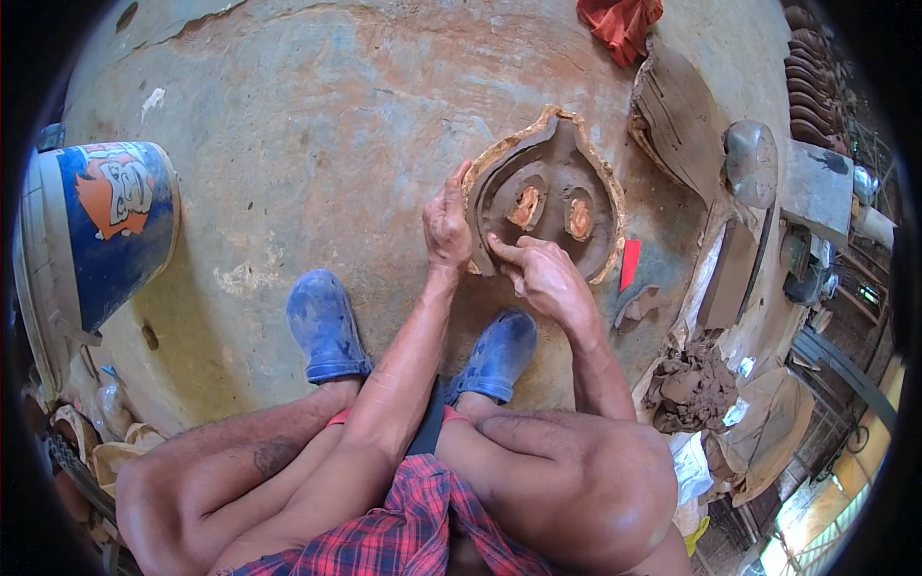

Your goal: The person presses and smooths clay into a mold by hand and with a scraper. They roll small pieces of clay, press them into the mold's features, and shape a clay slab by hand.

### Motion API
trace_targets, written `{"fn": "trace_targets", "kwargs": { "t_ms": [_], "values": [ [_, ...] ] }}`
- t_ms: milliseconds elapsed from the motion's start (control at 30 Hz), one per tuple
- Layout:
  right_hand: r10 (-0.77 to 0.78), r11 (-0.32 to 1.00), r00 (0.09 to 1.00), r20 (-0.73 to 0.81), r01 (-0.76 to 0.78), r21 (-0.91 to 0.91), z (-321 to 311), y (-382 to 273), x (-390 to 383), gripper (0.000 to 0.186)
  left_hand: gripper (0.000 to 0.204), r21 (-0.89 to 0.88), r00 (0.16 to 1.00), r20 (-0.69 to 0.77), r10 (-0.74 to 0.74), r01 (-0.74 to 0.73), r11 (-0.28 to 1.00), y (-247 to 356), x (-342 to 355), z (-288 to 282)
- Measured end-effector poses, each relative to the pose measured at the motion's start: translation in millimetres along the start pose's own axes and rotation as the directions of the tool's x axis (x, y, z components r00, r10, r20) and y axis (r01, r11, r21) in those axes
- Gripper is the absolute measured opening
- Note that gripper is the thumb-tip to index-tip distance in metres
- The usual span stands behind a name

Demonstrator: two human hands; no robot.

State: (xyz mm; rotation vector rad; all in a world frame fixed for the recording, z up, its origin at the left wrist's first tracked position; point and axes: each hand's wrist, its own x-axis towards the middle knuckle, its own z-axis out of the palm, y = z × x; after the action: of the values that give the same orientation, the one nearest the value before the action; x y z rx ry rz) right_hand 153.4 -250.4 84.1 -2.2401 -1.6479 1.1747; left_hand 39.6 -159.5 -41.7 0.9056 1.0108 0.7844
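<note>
A pale, rough-edged mould (pixel 620 206), lined with wet grey-brown clay (pixel 552 158), stands in front of me. Its outline is rounded, with a narrow point at the far end. Two raised oval rings of clay surround orange-brown patches inside it. My left hand (pixel 448 226) grips the mould's left rim, fingers partly hidden behind it. My right hand (pixel 543 274) is at the near edge, its index finger stretched onto the clay at the inner lower left. The other right fingers are curled, and no tool shows in them.
A red strip (pixel 629 264) and a clay scrap (pixel 637 305) lie right of the mould. Further right are a large curved clay sheet (pixel 677 120), a clay block (pixel 728 274) and a clay heap (pixel 691 389). A blue-and-white bucket (pixel 115 230) stands left; red cloth (pixel 622 27) lies far off.
</note>
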Motion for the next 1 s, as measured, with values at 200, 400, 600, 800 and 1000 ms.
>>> {"fn": "trace_targets", "kwargs": {
  "t_ms": [200,400,600,800,1000],
  "values": [
    [0.034,0.998,0.997,-0.069,-0.03,0.061,13.0,4.3,-8.2,0.042,0.062,0.014,1.0,0.005,0.017,-0.017,1.0,0.8,1.4,-3.0],
    [-0.002,0.994,0.984,-0.177,0.021,0.105,21.2,14.2,-17.6,0.031,0.06,0.069,0.997,-0.018,0.074,-0.072,0.995,-4.3,6.3,-5.7],
    [0.357,0.883,0.916,-0.181,-0.268,0.386,-12.2,3.1,-29.1,0.026,0.056,0.089,1.0,0.026,0.011,-0.013,0.996,7.6,3.1,-3.7],
    [0.417,0.866,0.855,-0.308,-0.271,0.421,-36.8,10.7,27.2,0.055,0.052,0.009,0.999,0.03,-0.013,0.012,1.0,3.0,3.2,-5.0],
    [0.495,0.818,0.86,-0.125,-0.412,0.402,-33.0,23.6,71.5,0.098,0.055,-0.007,0.999,0.032,0.02,-0.02,1.0,-1.5,4.5,4.9]
  ]
}}
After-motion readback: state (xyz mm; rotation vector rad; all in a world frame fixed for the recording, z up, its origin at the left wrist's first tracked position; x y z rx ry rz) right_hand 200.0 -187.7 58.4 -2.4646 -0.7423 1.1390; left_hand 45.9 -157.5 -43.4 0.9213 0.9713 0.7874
